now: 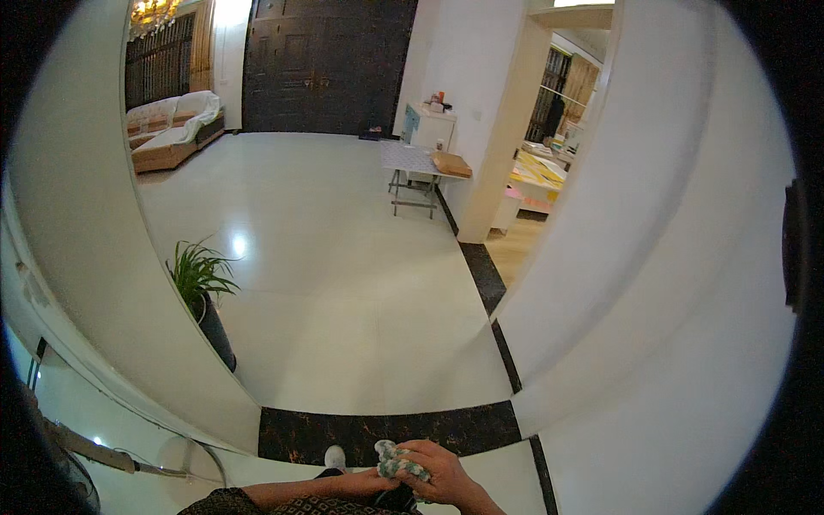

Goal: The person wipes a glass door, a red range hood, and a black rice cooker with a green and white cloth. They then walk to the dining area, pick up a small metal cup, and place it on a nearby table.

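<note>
Both my hands meet at the bottom edge of the head view. My right hand (439, 472) is closed around a small crumpled cloth (396, 462), white with a green pattern, which sticks out to the left of my fingers. My left hand (365, 485) comes in from the left and touches the underside of the cloth; its fingers are mostly hidden behind the right hand. The toe of my light shoe (335, 457) shows just above my left forearm, on a dark marble floor strip (343, 429).
I stand in a doorway between white walls (652, 283). A potted green plant (204, 296) stands at the left wall. Farther off are a folding table (412, 167) with a brown box, a white cabinet, a sofa (172, 129) and dark double doors (322, 64).
</note>
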`<act>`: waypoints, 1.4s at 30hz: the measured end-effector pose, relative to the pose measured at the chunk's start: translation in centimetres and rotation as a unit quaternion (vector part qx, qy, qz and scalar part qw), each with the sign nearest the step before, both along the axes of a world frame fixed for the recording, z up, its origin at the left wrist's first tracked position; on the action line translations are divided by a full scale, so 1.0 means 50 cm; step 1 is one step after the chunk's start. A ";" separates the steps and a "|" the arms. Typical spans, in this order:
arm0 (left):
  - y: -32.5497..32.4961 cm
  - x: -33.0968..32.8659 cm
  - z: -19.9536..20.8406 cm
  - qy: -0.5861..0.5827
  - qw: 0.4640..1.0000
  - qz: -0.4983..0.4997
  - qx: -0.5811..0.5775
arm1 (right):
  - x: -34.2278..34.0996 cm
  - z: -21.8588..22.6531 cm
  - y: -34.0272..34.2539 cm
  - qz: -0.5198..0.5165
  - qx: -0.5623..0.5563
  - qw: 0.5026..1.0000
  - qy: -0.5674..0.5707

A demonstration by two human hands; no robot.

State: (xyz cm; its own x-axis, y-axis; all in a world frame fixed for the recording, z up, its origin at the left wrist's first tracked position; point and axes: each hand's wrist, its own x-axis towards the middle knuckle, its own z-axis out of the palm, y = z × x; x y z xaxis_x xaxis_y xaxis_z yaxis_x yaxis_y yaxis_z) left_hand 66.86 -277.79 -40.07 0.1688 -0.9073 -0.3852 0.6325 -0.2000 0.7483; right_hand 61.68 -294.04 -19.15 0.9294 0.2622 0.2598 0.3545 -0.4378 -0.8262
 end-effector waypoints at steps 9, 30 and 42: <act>-0.030 0.298 -0.030 -0.005 1.000 0.015 0.011 | 0.312 0.025 -0.023 0.045 0.200 0.973 0.110; -0.218 0.980 0.138 -0.015 0.984 0.163 -0.074 | 0.961 -0.088 -0.281 -0.271 0.491 0.799 0.217; -0.216 1.332 0.292 -0.310 0.833 0.446 -0.108 | 1.401 -0.292 -0.258 -0.040 0.215 0.866 0.450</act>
State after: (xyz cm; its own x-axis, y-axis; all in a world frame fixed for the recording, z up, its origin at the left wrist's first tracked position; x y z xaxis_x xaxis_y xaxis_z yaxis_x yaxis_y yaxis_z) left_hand 133.48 -288.57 -25.46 0.9182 -0.3517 0.1822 -0.0630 0.3244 0.9438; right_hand 131.74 -306.96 -33.77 0.8166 0.2464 -0.5220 -0.5356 -0.0139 -0.8444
